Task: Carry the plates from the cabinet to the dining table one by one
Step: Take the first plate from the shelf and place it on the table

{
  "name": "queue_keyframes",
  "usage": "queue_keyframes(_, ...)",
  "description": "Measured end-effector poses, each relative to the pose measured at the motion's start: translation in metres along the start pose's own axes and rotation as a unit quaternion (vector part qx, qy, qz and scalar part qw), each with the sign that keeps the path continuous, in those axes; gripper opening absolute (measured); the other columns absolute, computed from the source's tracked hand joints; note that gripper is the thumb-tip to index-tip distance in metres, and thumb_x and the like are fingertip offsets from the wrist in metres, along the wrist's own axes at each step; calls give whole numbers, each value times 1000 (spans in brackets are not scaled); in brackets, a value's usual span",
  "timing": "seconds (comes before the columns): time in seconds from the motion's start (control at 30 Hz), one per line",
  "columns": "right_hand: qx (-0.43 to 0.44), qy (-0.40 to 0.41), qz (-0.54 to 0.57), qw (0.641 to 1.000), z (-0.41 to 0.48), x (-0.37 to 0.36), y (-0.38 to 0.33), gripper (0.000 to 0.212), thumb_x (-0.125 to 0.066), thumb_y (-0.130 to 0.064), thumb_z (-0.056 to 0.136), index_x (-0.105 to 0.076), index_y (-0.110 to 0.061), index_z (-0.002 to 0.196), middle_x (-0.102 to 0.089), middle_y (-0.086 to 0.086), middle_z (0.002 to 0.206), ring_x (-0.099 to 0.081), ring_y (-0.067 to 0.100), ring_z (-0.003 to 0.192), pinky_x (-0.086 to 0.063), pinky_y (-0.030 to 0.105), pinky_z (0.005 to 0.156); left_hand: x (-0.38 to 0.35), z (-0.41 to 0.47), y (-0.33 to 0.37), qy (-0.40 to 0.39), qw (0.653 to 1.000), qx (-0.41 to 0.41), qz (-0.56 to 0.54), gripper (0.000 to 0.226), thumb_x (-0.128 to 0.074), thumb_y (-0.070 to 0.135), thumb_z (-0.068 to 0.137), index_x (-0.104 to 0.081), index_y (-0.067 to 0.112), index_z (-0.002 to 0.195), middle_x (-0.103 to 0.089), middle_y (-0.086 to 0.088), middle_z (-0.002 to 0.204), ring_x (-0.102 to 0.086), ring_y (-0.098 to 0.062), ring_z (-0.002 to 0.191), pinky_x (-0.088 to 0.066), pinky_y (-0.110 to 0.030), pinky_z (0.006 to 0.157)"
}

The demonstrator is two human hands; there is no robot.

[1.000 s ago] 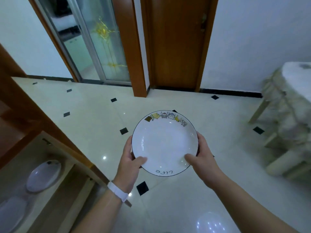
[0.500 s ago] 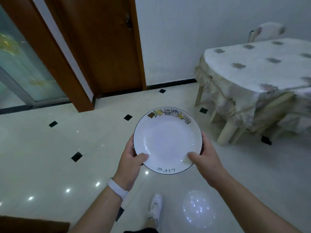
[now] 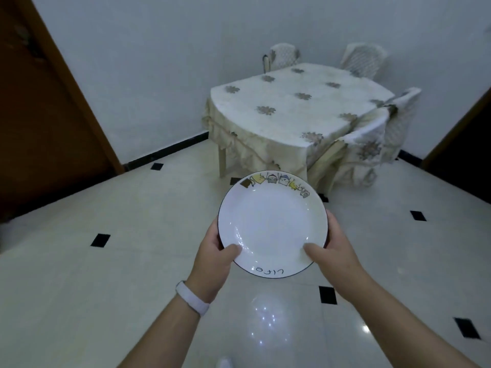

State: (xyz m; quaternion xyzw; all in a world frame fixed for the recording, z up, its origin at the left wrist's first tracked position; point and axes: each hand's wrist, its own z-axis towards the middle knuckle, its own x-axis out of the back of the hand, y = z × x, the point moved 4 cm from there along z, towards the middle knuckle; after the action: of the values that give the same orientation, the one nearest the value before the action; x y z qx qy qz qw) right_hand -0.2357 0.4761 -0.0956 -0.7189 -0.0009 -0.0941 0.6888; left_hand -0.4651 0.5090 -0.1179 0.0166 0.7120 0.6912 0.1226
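A white plate [image 3: 271,224] with a dark rim, small coloured drawings along its far edge and the word "Life" at its near edge is held level over the floor. My left hand [image 3: 212,258] grips its left rim, thumb on top. My right hand [image 3: 332,251] grips its right rim the same way. Ahead and to the right stands the dining table [image 3: 292,107], covered by a cream flowered cloth, with no plate on the part that shows. The cabinet is out of view.
Covered chairs stand behind the table [image 3: 283,55] [image 3: 364,58] and at its right side [image 3: 398,120]. A brown wooden door [image 3: 39,115] is on the left, a dark doorway [image 3: 465,144] on the right. Glossy tiled floor [image 3: 119,261] lies between me and the table.
The view has swung right, away from the cabinet and glass door; the whole dining table now shows ahead. Both hands keep the same hold on the plate.
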Motion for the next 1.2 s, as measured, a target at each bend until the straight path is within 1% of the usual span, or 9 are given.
queue_keyframes(0.1, -3, 58, 2, 998, 8, 18, 2, 72, -58, -8, 64, -53, -64, 110, -70, -16, 110, -67, 7, 101, -55, 23, 72, -16, 38, -5, -49, 999, 6, -7, 60, -54, -2, 73, -58, 26, 125, -70, 0, 116, -66, -19, 105, -54, -25, 77)
queue_keyframes(0.2, -14, 121, 7, 993, 7, 43, 7, 71, -57, -8, 64, -54, -61, 110, -69, -15, 111, -66, 8, 103, -55, 22, 72, -46, 66, -11, -99, 995, 17, -7, 60, -53, -3, 72, -63, 36, 116, -72, 5, 111, -67, -13, 101, -53, -20, 73)
queue_keyframes(0.27, -27, 158, 9, 987, 5, 65, 12, 71, -57, -9, 64, -52, -61, 112, -69, -15, 111, -66, 10, 104, -59, 31, 74, -71, 84, -15, -134, 991, 25, -1, 62, -53, -4, 71, -63, 38, 116, -72, 5, 111, -67, -13, 101, -53, -21, 73)
queue_keyframes(0.33, -41, 187, 11, 982, 3, 89, 19, 71, -58, -11, 64, -50, -61, 115, -68, -17, 111, -66, 10, 102, -60, 46, 77, -100, 101, -22, -166, 986, 32, 5, 65, -54, -4, 70, -59, 31, 124, -71, 1, 115, -66, -18, 105, -54, -24, 76)
queue_keyframes(0.43, -53, 229, 21, 972, 4, 130, 36, 73, -58, -12, 62, -49, -57, 119, -67, -16, 114, -65, 11, 107, -56, 36, 81, -147, 120, -34, -196, 979, 49, 8, 68, -54, -4, 69, -52, 21, 132, -70, -1, 118, -65, -20, 108, -54, -26, 79)
queue_keyframes(0.63, -65, 271, 36, 960, 21, 228, 71, 74, -58, -21, 59, -46, -63, 118, -66, -22, 113, -64, 3, 104, -51, 27, 79, -253, 154, -45, -233, 971, 50, 32, 70, -52, -4, 69, -51, 22, 134, -68, -1, 121, -64, -21, 111, -54, -32, 82)
queue_keyframes(0.87, -64, 275, 65, 957, 51, 361, 80, 74, -58, -21, 61, -43, -56, 124, -65, -26, 111, -63, 0, 104, -51, 26, 81, -391, 202, -42, -237, 968, 64, 49, 71, -54, -2, 67, -55, 25, 133, -72, -1, 111, -70, -19, 92, -56, -31, 59)
queue_keyframes(1.07, -44, 285, 62, 955, 59, 452, 77, 73, -57, -14, 64, -42, -55, 122, -64, -29, 110, -61, -2, 105, -52, 19, 80, -480, 221, -53, -237, 968, 73, 20, 74, -55, -3, 66, -55, 30, 133, -72, 3, 113, -70, -18, 94, -58, -37, 62)
queue_keyframes(1.2, -33, 296, 60, 953, 59, 485, 75, 73, -58, -16, 64, -43, -65, 116, -62, -30, 112, -60, -4, 106, -52, 13, 77, -517, 231, -60, -246, 966, 82, 14, 75, -56, -2, 65, -57, 35, 130, -71, 3, 115, -70, -18, 94, -58, -36, 63)
